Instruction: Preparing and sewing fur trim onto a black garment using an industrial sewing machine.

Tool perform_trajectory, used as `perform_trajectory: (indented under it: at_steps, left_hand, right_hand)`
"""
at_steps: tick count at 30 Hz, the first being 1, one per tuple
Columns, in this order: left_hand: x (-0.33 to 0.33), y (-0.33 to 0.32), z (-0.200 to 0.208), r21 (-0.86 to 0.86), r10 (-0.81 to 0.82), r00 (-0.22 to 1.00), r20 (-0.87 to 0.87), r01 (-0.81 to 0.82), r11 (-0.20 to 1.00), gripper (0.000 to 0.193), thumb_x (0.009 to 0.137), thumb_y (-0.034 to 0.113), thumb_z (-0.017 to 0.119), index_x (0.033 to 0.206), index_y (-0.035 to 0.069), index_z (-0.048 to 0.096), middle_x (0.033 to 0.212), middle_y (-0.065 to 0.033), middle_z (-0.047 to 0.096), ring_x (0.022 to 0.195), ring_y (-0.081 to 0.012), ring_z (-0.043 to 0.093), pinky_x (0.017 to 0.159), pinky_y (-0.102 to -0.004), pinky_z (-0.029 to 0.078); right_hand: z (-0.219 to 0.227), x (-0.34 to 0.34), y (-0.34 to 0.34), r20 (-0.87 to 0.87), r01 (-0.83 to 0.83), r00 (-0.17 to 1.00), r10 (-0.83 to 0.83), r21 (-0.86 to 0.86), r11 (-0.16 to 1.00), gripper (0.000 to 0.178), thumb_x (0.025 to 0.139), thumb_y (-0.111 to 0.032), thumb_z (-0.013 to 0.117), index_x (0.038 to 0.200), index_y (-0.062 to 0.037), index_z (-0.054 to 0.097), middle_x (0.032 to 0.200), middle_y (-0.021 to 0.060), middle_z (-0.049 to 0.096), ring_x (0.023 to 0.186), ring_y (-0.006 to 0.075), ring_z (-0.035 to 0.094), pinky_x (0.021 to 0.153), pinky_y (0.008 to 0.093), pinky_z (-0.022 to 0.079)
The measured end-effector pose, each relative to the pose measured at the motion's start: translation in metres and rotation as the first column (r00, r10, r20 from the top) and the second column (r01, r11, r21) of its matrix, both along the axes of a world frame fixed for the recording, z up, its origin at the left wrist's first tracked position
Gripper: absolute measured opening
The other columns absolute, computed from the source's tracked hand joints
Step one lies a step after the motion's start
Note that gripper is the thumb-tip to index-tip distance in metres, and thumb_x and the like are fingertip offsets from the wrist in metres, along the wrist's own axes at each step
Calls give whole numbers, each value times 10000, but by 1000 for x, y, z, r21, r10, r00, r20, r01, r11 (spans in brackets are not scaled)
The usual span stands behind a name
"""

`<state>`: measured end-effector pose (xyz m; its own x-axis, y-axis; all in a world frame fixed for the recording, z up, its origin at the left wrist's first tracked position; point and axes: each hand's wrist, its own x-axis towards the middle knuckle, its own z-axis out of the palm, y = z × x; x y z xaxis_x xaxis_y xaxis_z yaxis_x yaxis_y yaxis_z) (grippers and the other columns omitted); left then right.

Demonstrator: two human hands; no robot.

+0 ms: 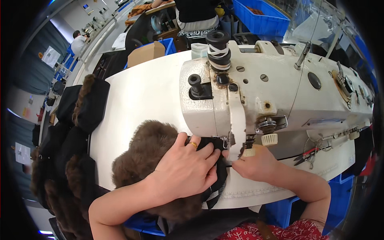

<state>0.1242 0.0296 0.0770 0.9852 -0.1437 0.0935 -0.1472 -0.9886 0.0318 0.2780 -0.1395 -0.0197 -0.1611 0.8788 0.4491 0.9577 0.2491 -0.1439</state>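
Note:
A piece of dark brown fur joined to black fabric lies on the table left of the sewing machine's needle area. My left hand presses on this piece with bent fingers, a ring on one of them, gripping the black fabric close to the presser foot. Just right of the needle, my right hand is closed, fingertips pinched on a narrow black strip that trails off to the right. The white sewing machine partly hides the right fingertips.
Red-handled snips lie on the table at right. Fur-trimmed black pieces hang in a pile over the left edge. A ruler strip runs along the front. Behind are a cardboard box, a blue bin and a seated person.

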Motion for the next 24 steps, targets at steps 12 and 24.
perform_trajectory:
  at_steps: [12, 24]
  left_hand:
    - [2, -4, 3, 42, 1, 998, -65, 2, 999, 265, 842, 250, 580, 915, 30, 708, 829, -68, 567, 865, -263, 539, 846, -381, 398]
    - [2, -4, 3, -10, 22, 994, -106, -23, 1000, 357, 856, 254, 560, 1027, -19, 712, 1118, -123, 686, 1000, -271, 561, 913, -381, 395]
  right_hand:
    - [-19, -1, 1, -146, 225, 961, -234, -79, 971, 111, 736, -186, 686, 801, -106, 646, 680, 29, 491, 608, 185, 554, 438, 326, 432]
    - [9, 8, 4, -140, 67, 987, -76, -62, 996, 257, 738, -193, 691, 993, -161, 688, 682, 19, 544, 578, 194, 596, 463, 352, 482]
